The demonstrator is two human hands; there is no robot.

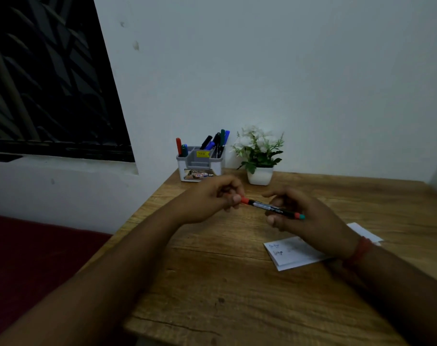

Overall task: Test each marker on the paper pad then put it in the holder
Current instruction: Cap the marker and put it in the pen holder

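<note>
A black marker with red ends (265,206) is held level above the wooden table (212,283) between both hands. My left hand (213,197) pinches its red left end, which looks like the cap. My right hand (310,218) grips the barrel near the other end. A white paper pad (291,253) with blue scribbles lies under my right wrist. The grey-white holder (200,166) stands at the table's far edge, with several markers upright in it.
A small white pot of white flowers (260,156) stands right of the holder against the wall. A dark window is at the upper left, and a dark red surface lies below the table's left edge.
</note>
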